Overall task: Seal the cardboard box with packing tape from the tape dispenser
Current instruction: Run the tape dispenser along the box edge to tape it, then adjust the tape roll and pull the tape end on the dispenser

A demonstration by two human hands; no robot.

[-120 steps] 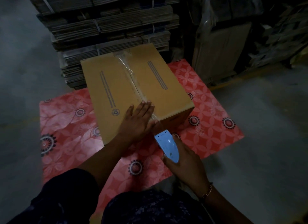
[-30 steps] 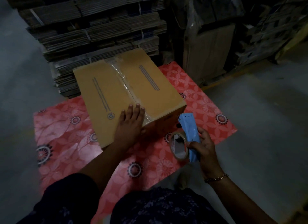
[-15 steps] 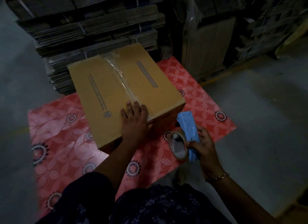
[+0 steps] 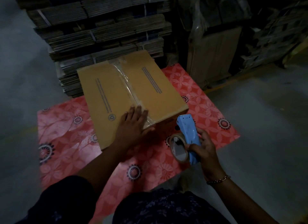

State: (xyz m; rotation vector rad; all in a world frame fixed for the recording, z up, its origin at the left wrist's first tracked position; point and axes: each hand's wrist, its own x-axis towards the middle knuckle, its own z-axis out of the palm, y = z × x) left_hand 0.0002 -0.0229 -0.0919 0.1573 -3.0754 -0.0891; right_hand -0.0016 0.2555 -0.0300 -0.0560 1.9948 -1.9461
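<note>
Plainly, the cardboard box (image 4: 131, 97) is sitting on the red patterned mat (image 4: 208, 113), just in front of a stack of flattened cartons (image 4: 103, 33), and a strip of clear packing tape (image 4: 125, 81) is running along its centre seam. The left hand (image 4: 134, 125) is lying flat on the near end of that seam, fingers spread and pressing down, thumb hooking over the front edge. The right hand (image 4: 202, 148) is wrapping closed around the handle of the blue tape dispenser (image 4: 189, 137), holding it clear of the box, off its near right corner, with the roll hanging on the left side.

The main risk is sitting at the front edge: the tape is looking wrinkled there, and in this dim light it is hard to say whether its tail is fully bonded to the front face. If the palm is lifting before that end is rubbed down, the strip may be peeling back and the flaps springing. A loose tape end on the dispenser could also be folding onto itself.

The box's long axis is running from near-left to far-right across the mat, with the taped seam crossing it, pointing away toward the stack. The dispenser's long axis is pointing away and slightly left, cutter end toward the box.
</note>
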